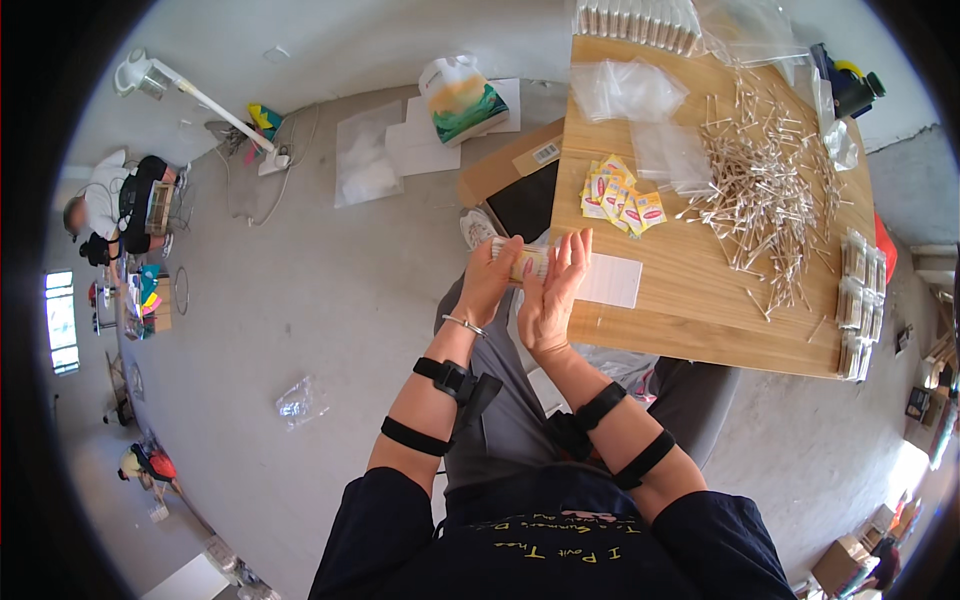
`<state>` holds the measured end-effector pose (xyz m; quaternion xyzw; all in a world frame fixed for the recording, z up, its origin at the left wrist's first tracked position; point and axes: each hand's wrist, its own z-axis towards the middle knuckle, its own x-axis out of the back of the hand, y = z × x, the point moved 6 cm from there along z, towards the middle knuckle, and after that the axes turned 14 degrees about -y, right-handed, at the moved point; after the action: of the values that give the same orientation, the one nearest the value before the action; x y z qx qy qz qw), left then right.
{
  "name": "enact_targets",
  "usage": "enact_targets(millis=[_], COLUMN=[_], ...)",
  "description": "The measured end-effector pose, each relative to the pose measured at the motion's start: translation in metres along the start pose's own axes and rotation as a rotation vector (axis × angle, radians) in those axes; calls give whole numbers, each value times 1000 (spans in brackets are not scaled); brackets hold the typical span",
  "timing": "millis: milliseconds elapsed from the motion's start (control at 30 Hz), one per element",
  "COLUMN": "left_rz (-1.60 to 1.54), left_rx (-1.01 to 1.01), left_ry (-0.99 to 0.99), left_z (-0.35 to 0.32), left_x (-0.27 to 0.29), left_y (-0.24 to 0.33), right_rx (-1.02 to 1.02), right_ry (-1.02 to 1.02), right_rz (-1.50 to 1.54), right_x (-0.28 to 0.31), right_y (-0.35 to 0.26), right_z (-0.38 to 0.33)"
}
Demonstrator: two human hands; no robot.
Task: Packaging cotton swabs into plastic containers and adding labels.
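Observation:
My left hand (487, 285) is closed round a small pack of cotton swabs (528, 263) with a yellow-and-white label, just off the table's near left corner. Against the pack's right end rests my right hand (550, 305), its fingers stretched out and its thumb low beside the pack. Beyond my hands, several yellow-and-white label cards (625, 198) lie in a loose group on the wooden table (690, 325). A white card or pad (612, 281) sits right of my right hand. Loose cotton swabs (765, 190) form a wide heap farther right.
Clear plastic bags (630, 90) lie at the table's far side, near a row of filled swab packs (640, 22). More packs (860, 300) are stacked at the right edge. An open cardboard box (515, 165) stands left of the table. People work far left.

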<state>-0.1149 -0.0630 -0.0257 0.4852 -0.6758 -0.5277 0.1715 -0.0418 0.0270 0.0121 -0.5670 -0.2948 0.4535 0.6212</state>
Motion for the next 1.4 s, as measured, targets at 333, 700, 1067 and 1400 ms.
enact_targets(millis=[333,700,1067,1400], left_rz=[172,228,-103,-397], left_rx=[-142,-211,-453,-548], left_ry=[179,192,100,-7], left_z=[-20,-45,-104,-143], left_x=[10,29,-75,-153], left_y=[23,73,91,120], right_rx=[-18,36,-267,197], right_ry=[9,-44,-321,-116], right_rz=[117,201,239,-300], right_x=[-13,-44,3,57], right_y=[-11,-40,-108,-203], right_z=[-3,5,19,-1])
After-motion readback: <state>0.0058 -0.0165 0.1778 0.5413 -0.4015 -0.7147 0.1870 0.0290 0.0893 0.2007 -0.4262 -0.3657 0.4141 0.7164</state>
